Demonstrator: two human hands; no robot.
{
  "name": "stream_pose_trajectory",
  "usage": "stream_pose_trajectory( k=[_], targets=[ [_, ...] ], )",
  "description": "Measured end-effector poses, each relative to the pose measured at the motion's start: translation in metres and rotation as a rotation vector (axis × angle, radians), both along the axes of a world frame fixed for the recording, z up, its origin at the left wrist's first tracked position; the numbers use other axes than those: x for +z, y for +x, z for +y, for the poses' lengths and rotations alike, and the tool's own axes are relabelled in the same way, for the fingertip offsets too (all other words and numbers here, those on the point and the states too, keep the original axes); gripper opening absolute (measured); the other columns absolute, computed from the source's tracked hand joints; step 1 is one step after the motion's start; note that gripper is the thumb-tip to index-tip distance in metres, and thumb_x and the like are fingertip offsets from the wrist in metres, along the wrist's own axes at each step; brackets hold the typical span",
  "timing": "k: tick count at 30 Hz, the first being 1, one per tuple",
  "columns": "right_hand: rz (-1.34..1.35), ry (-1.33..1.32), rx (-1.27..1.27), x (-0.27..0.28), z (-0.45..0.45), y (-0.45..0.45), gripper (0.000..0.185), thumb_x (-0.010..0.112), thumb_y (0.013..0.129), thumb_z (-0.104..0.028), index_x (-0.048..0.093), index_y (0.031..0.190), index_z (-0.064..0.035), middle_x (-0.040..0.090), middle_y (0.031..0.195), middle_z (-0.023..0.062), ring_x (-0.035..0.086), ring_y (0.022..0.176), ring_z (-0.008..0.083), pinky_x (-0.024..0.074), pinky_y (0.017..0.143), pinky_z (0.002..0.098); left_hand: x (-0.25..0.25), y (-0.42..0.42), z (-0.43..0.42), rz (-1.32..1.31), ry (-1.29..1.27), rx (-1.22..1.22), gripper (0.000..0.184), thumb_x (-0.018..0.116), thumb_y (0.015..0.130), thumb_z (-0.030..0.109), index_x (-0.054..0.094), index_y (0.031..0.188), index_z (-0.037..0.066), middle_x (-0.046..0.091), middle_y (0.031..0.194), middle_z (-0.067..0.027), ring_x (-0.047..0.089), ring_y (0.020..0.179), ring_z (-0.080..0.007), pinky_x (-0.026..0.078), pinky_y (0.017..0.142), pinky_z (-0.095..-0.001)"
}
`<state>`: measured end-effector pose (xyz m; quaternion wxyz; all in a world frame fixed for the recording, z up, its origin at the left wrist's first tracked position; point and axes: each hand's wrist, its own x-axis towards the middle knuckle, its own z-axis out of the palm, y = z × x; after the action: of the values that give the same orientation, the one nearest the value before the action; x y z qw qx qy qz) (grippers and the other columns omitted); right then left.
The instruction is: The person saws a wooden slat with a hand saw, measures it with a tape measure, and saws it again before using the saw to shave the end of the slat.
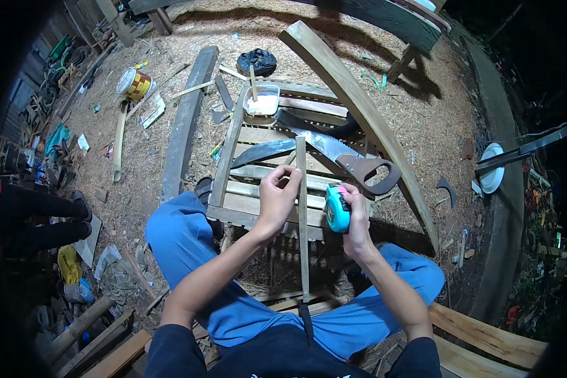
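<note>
My right hand [357, 220] is wrapped round a turquoise tape measure [338, 211], to the right of a narrow wooden strip [303, 239]. The strip runs from the slatted wooden platform toward my lap, with a black object [306, 321] at its near end. My left hand [280, 195] is just left of the strip, its thumb and index finger curled together; anything between them is too small to make out. Beyond my hands, a handsaw [334, 154] with a brown handle lies on the slatted platform [223, 167], near a dark curved blade [264, 152].
A long curved beam [372, 113] slants along the platform's right side. A clear tub [261, 104] and a black bag [256, 62] are at the far side. A grey plank [189, 126] lies left. Another person's legs [41, 220] show at the left edge.
</note>
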<state>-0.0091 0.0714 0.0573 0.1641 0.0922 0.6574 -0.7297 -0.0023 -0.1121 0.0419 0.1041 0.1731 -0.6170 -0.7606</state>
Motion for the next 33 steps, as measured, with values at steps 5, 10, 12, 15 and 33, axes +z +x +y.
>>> stream_pose_trajectory(
  k=[5, 10, 12, 15, 33],
  targets=[
    [0.209, 0.228, 0.088, -0.007, -0.004, 0.0, 0.064, 0.07, 0.101, -0.041, 0.043, 0.142, -0.0011, 0.059, 0.121, 0.0121, 0.059, 0.111, 0.0214, 0.0491, 0.099, 0.0388, -0.001, 0.0, -0.009, 0.007, -0.022, -0.026, 0.018, 0.07, 0.106, 0.018, 0.073, 0.101, 0.002, 0.064, 0.083, 0.0054, 0.054, 0.073, -0.0015, 0.043, 0.062, -0.0222],
    [0.666, 0.716, 0.338, 0.007, -0.008, -0.017, 0.063, 0.088, 0.086, -0.034, 0.056, 0.128, -0.0001, 0.061, 0.119, 0.018, 0.064, 0.11, 0.0363, 0.0503, 0.103, 0.0491, 0.0, -0.001, -0.038, 0.076, -0.019, -0.099, 0.018, 0.069, 0.107, 0.02, 0.072, 0.102, 0.002, 0.066, 0.084, 0.0041, 0.057, 0.074, -0.0031, 0.046, 0.063, -0.023],
    [0.709, 0.788, 0.33, 0.006, -0.01, -0.02, 0.049, 0.09, 0.084, -0.027, 0.063, 0.115, -0.0001, 0.063, 0.119, 0.018, 0.063, 0.117, 0.0366, 0.051, 0.104, 0.0463, -0.001, 0.001, -0.048, 0.065, -0.045, -0.174, 0.019, 0.069, 0.107, 0.02, 0.071, 0.102, 0.002, 0.066, 0.083, 0.0037, 0.058, 0.073, -0.0032, 0.047, 0.062, -0.0231],
    [0.891, 0.837, 0.31, -0.01, -0.009, -0.025, 0.029, 0.081, 0.092, -0.026, 0.072, 0.11, -0.0053, 0.065, 0.131, 0.0188, 0.057, 0.132, 0.0381, 0.0464, 0.106, 0.0523, -0.001, 0.006, -0.05, 0.036, -0.067, -0.308, 0.018, 0.069, 0.106, 0.019, 0.072, 0.102, 0.002, 0.065, 0.08, 0.004, 0.057, 0.071, -0.0029, 0.045, 0.061, -0.0226],
    [0.965, 1.353, 0.165, -0.013, 0.058, -0.046, 0.045, 0.067, 0.101, -0.027, 0.062, 0.138, -0.0038, 0.063, 0.133, 0.0195, 0.053, 0.137, 0.0361, 0.0327, 0.119, 0.0592, -0.024, 0.01, -0.008, -0.029, -0.2, -0.371, 0.021, 0.07, 0.105, 0.017, 0.073, 0.099, -0.003, 0.071, 0.084, -0.0012, 0.064, 0.079, -0.0052, 0.051, 0.073, -0.026]
  ],
)
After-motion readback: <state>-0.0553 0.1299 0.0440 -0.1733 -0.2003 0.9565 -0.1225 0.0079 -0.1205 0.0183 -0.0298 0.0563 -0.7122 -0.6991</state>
